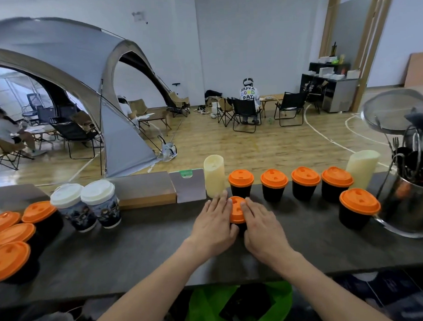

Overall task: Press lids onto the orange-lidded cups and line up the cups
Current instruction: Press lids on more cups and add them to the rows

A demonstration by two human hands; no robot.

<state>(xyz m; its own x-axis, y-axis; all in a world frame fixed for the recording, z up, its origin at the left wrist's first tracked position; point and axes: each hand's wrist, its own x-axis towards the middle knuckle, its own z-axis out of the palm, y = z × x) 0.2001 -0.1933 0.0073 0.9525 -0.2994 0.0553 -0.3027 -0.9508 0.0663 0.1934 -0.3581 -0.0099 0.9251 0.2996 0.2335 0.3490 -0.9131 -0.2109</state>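
A black cup with an orange lid (237,209) stands at the middle of the dark counter (141,250). My left hand (214,225) and my right hand (263,227) lie on either side of it, fingers straight, pressing on the lid's rim. Behind it a row of several orange-lidded black cups (274,184) runs along the counter's far edge. One more lidded cup (358,208) stands apart at the right. Several orange-lidded cups (10,262) cluster at the left end.
Two white-lidded printed cups (98,204) stand left of centre. Two cream cylinders (214,176) flank the back row. A steel pot of utensils (415,200) sits at the right edge. A green bag (236,305) lies under the counter. People sit on chairs beyond.
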